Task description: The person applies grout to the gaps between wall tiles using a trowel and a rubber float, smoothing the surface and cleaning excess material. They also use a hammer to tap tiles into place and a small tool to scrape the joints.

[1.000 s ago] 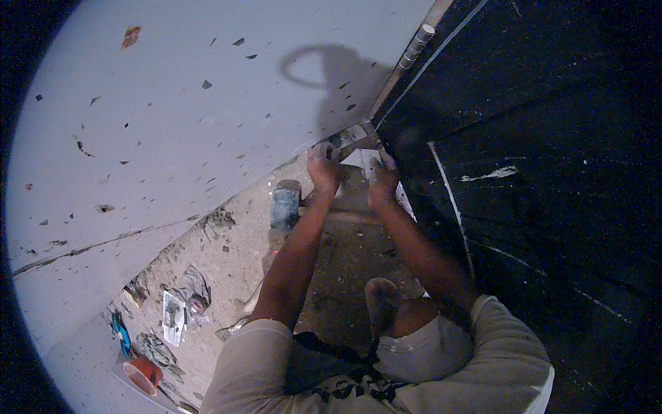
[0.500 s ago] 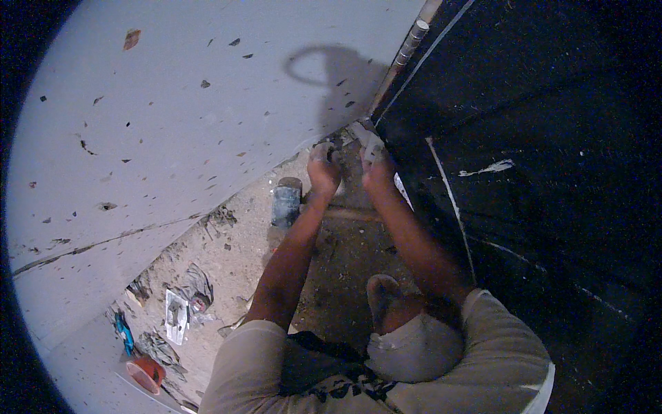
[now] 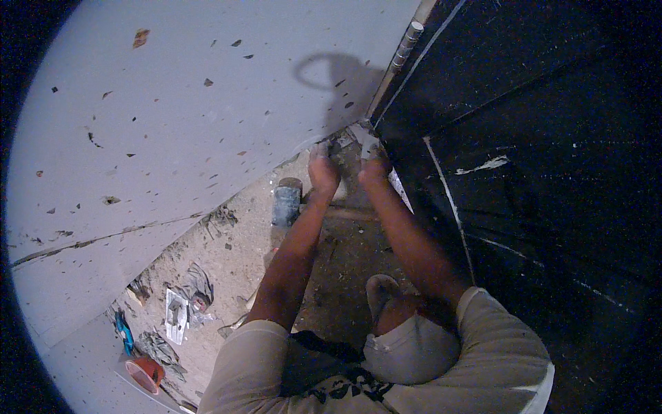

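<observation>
Both my arms reach forward to the low corner where the pale wall (image 3: 207, 138) meets a dark panel (image 3: 524, 138). My left hand (image 3: 322, 171), its fingers coated pale grey, is closed at the wall's lower edge; what it holds, if anything, I cannot make out. Beside it on the right, my right hand (image 3: 372, 164) is closed too. A pale grey, flat-looking shape (image 3: 361, 135) runs from it into the corner, and I cannot tell whether this is a tool or coated fingers. Small grey pieces lie between the hands.
A grey-blue cylindrical container (image 3: 285, 205) stands on the dusty floor left of my left forearm. Farther left lie a white tray-like piece (image 3: 176, 316), crumpled dark plastic (image 3: 198, 281), a blue object (image 3: 123, 332) and a red-orange bowl-like container (image 3: 145, 374). A hinge (image 3: 407, 45) joins the dark panel's edge.
My left fingers look straighter than before. My right hand has shifted slightly left and its pale shape sits at a different angle. The view has turned a little.
</observation>
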A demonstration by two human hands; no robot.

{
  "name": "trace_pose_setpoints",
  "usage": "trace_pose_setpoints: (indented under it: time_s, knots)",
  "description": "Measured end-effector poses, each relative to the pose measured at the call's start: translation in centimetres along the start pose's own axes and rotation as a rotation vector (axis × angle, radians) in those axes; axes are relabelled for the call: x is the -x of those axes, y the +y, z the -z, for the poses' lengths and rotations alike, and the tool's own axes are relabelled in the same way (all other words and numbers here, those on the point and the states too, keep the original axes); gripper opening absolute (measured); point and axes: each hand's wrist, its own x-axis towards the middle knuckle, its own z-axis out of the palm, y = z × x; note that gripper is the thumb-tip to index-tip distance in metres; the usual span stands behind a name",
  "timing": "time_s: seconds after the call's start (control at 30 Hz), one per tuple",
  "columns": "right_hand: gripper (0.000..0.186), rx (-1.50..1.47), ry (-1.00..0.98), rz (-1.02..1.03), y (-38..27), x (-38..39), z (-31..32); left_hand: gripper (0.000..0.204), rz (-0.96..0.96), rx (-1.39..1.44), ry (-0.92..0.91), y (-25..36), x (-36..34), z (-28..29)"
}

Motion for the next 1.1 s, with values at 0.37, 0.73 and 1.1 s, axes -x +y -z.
trace_pose_setpoints:
  time_s: [0.37, 0.73, 1.1]
  knots:
    - [0.04, -0.239, -0.205, 0.065, 0.1, -1.3, 5.0, 0.035, -0.214, 0.067, 0.044, 0.8, -0.3, -1.3]
    - [0.04, 0.28, -0.272, 0.505, -0.8, 0.6, 2.3, 0.027, -0.191, 0.128, 0.087, 0.3, -0.7, 0.5]
    - [0.041, 0.881, -0.067, 0.865, -1.5, 1.6, 1.6, 0.022, -0.285, 0.188, 0.243, 0.8, -0.5, 0.7]
